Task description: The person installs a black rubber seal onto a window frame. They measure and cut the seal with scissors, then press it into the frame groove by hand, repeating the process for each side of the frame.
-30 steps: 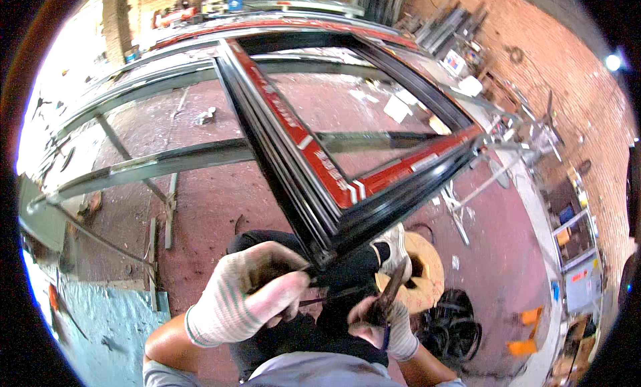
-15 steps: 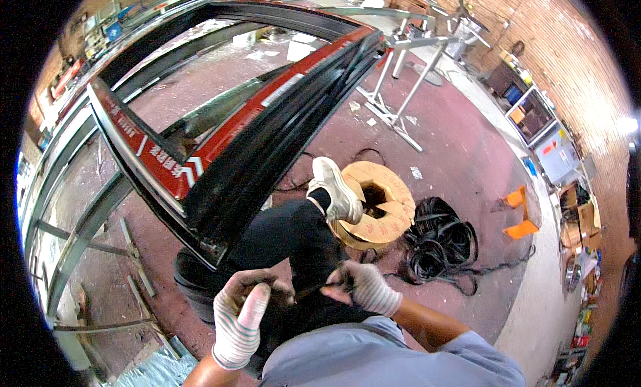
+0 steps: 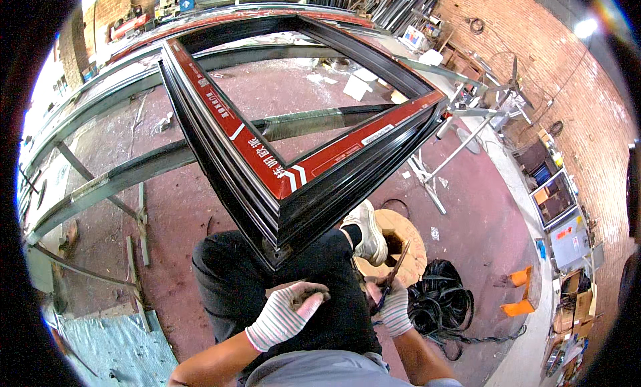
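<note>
My right hand [image 3: 392, 308], in a striped white glove with dirty fingertips, grips a pair of dark scissors [image 3: 399, 260], the narrow blades pointing up and away from me. Over my lap, my left hand [image 3: 287, 313] in a matching glove has its fingers curled against the thumb; whatever may be between them is hidden. Just beyond both hands, the corner of a black window frame [image 3: 304, 223] with red film on its faces juts toward me above my knee. Neither hand touches it.
The frame rests on a metal rack [image 3: 127, 176]. My shoe [image 3: 366, 233] is against a cardboard-wrapped spool [image 3: 408, 237]. Beside it lies a heap of black rubber strip [image 3: 441, 300]. An orange bracket [image 3: 521, 293] stands on the floor at right, with blue sheeting [image 3: 117, 347] at lower left.
My right hand has come up with the scissors now visible in it. My left hand has turned and its fingers have curled in. The view has shifted, showing the whole frame.
</note>
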### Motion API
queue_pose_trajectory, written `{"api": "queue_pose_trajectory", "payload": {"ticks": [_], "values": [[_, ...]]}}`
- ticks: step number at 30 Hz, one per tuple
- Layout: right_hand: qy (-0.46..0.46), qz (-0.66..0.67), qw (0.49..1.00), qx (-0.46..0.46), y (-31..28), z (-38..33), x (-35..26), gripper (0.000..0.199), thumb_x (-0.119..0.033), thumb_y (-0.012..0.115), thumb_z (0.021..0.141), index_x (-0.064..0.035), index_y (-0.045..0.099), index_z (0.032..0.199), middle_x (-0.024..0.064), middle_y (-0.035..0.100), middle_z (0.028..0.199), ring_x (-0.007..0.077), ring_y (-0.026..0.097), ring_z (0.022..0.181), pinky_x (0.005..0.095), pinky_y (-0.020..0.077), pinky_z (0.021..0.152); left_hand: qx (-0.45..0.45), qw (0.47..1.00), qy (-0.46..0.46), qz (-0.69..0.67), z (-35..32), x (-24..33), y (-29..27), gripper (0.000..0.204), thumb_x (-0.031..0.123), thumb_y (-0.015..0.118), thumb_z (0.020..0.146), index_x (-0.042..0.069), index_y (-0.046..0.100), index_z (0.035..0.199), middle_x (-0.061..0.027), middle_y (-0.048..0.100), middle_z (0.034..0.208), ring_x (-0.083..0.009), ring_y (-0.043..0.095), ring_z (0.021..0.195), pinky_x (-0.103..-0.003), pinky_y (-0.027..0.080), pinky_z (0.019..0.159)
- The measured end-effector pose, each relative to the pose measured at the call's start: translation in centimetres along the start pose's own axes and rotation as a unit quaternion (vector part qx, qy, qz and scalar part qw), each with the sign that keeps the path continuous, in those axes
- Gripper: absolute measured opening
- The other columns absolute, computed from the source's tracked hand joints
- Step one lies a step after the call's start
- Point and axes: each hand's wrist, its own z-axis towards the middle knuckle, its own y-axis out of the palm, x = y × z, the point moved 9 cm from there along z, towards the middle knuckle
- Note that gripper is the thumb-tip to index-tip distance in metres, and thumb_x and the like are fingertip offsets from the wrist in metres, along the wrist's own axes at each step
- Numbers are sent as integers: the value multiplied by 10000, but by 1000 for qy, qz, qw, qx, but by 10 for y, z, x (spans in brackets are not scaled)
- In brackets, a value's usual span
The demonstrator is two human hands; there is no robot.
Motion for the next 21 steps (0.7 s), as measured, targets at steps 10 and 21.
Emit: {"api": "queue_pose_trajectory", "payload": {"ticks": [10,21], "values": [[-311,0,946,92,40,55,-214,246,-186,789,842,-39,601,901,26,645,717,123,602,591,281,473,540,2,959,57,277,16,-93,3,187,179,671,911,22,694,1009,-177,693,765,-299,680,688,-364,532,637],[-215,109,969,48,81,130,-242,310,-128,809,813,22,687,1056,40,722,909,111,629,780,271,511,743,-61,932,-10,358,17,-131,6,322,309,631,928,44,701,1097,-214,722,938,-373,702,863,-409,553,786]]}}
